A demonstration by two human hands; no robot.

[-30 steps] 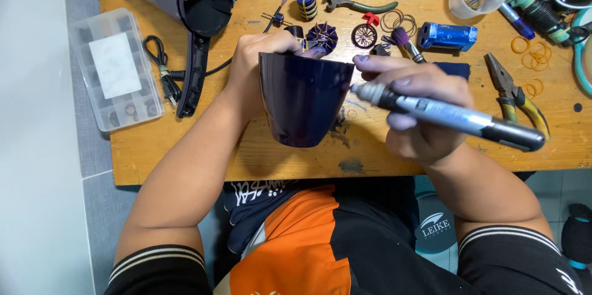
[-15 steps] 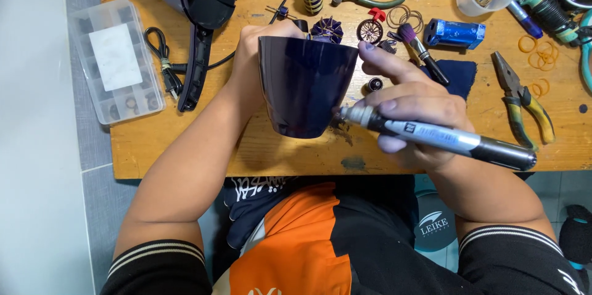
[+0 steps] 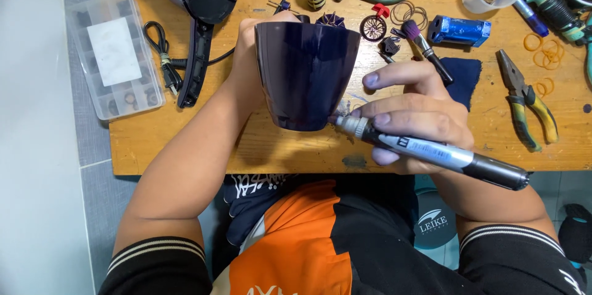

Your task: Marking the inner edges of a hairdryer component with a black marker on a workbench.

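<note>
Both hands loaded: left hand (image 3: 250, 54) wraps the dark shell (image 3: 306, 73) above the bench (image 3: 185, 141). Right hand (image 3: 419, 116) pinches the pen tool (image 3: 431, 150), whose tip has now dropped to the shell's lower rim, so I read contact work there.

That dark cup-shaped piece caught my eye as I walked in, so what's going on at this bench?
A person holds a dark purple cup-shaped shell in the left hand over a wooden workbench. The right hand holds a marker pen, its tip at the shell's lower edge. Pliers, a small brush and a parts box lie around.
</note>
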